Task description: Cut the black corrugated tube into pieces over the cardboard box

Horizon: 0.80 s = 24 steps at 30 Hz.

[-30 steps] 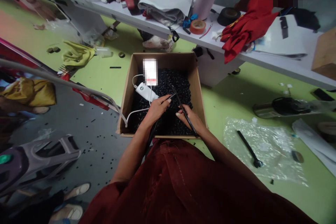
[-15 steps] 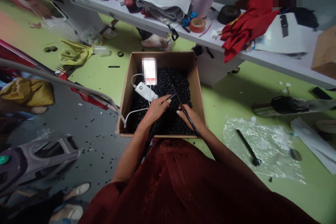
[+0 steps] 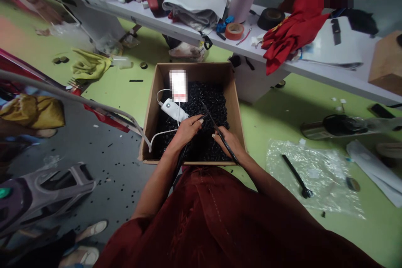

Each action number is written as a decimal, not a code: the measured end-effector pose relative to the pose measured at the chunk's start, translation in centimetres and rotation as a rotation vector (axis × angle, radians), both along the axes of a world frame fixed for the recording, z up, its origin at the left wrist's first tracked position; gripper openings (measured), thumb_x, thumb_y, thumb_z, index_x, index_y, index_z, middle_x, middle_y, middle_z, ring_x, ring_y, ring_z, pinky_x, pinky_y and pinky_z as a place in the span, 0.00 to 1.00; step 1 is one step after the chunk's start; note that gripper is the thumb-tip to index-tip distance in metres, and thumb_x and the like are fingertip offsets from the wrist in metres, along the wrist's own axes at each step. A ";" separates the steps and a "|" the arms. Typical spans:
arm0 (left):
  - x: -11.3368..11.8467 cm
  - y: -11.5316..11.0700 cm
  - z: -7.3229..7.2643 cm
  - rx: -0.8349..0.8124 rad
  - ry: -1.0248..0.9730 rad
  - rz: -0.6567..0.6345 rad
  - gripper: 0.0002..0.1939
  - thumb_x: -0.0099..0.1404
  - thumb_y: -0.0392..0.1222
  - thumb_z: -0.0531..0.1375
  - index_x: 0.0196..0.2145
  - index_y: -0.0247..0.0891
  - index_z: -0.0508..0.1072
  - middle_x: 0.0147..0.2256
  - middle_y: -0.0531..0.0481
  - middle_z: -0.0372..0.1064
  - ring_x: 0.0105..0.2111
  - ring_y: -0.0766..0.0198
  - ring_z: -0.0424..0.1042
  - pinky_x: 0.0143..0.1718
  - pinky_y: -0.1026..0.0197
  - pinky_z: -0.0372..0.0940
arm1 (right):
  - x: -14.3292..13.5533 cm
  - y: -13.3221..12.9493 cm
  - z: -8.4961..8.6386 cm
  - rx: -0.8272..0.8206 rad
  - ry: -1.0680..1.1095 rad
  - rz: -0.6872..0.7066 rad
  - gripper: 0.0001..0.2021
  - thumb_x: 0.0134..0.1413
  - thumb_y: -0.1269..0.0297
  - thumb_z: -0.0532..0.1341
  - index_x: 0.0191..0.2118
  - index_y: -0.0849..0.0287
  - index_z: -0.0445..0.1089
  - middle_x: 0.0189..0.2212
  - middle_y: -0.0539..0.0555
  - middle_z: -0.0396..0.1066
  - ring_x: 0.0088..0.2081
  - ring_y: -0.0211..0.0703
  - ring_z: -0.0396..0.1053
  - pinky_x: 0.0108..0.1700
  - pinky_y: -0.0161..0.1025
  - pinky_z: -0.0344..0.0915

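Over an open cardboard box [image 3: 239, 134] full of small black pieces [image 3: 213, 96], both hands work close together. My left hand [image 3: 189, 129] is closed on a thin black strip [image 3: 204, 116], its tip pointing right. A long dark tool [image 3: 226, 145], which looks like scissors or a cutter, lies through my right hand [image 3: 230, 140], its far end crossing by the strip. The fingers of my right hand are closed around it. Left of the hands, a white power strip [image 3: 173, 109] with white cables rests on the black pieces, near a blurred white rectangle [image 3: 178, 86].
A white bench [image 3: 188, 29] with tape rolls, red cloth [image 3: 292, 25] and bags runs behind the box. On the green surface at right lie a clear plastic bag [image 3: 326, 176] and a black tool [image 3: 297, 176]. Another person's feet [image 3: 94, 228] show at lower left.
The dark tool's far end has shifted slightly left and the strip's tip looks lower. Both hands keep nearly the same place and hold. The view has moved slightly.
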<state>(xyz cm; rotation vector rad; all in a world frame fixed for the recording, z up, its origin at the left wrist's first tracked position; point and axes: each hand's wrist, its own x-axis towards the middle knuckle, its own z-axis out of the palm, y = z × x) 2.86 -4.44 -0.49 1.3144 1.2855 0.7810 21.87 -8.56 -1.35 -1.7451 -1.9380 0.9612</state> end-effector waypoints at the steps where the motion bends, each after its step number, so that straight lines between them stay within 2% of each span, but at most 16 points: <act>1: 0.0 0.0 -0.1 0.006 0.012 0.004 0.20 0.62 0.46 0.55 0.49 0.36 0.75 0.24 0.54 0.63 0.21 0.71 0.56 0.24 0.67 0.54 | 0.0 0.0 -0.1 -0.001 -0.005 -0.001 0.10 0.56 0.55 0.53 0.37 0.53 0.65 0.26 0.51 0.70 0.30 0.45 0.69 0.33 0.37 0.60; 6: 0.0 0.0 -0.2 0.014 0.038 0.044 0.18 0.62 0.46 0.55 0.44 0.35 0.76 0.24 0.53 0.65 0.22 0.71 0.58 0.24 0.67 0.54 | -0.1 0.1 -0.3 0.005 0.005 -0.016 0.10 0.56 0.54 0.53 0.34 0.53 0.65 0.25 0.50 0.70 0.29 0.45 0.69 0.33 0.36 0.60; 11: 0.2 0.0 0.0 -0.049 -0.060 0.047 0.17 0.60 0.44 0.58 0.45 0.34 0.74 0.23 0.56 0.63 0.19 0.73 0.56 0.22 0.67 0.52 | -0.1 0.1 -0.3 0.007 0.052 -0.074 0.12 0.55 0.52 0.54 0.33 0.53 0.65 0.23 0.49 0.68 0.27 0.43 0.69 0.32 0.36 0.61; 14: 0.3 0.1 0.2 -0.062 -0.130 0.070 0.17 0.59 0.42 0.59 0.45 0.34 0.70 0.22 0.57 0.62 0.18 0.74 0.56 0.19 0.68 0.51 | 0.0 0.0 -0.3 -0.007 0.130 -0.089 0.13 0.56 0.50 0.54 0.35 0.54 0.65 0.22 0.49 0.67 0.26 0.43 0.68 0.29 0.36 0.62; 16: 0.3 0.1 0.3 -0.075 -0.192 0.095 0.12 0.60 0.42 0.58 0.41 0.34 0.68 0.23 0.57 0.64 0.17 0.74 0.57 0.18 0.68 0.51 | 0.1 0.0 -0.3 -0.025 0.175 -0.093 0.14 0.56 0.49 0.53 0.37 0.54 0.65 0.23 0.49 0.67 0.25 0.42 0.68 0.28 0.36 0.63; 20: 0.3 0.0 0.9 -0.111 -0.290 0.041 0.09 0.62 0.44 0.57 0.34 0.34 0.66 0.27 0.53 0.68 0.18 0.75 0.59 0.20 0.68 0.54 | 0.1 -0.2 -0.5 -0.023 0.216 -0.084 0.16 0.57 0.47 0.53 0.41 0.54 0.65 0.24 0.49 0.68 0.26 0.42 0.68 0.29 0.37 0.64; 24: 0.2 -0.1 1.3 -0.118 -0.339 0.024 0.12 0.62 0.46 0.57 0.37 0.34 0.68 0.28 0.53 0.68 0.20 0.75 0.61 0.22 0.69 0.55 | 0.2 -0.2 -0.6 -0.009 0.245 -0.070 0.17 0.56 0.46 0.53 0.42 0.54 0.64 0.25 0.49 0.68 0.27 0.42 0.68 0.29 0.37 0.65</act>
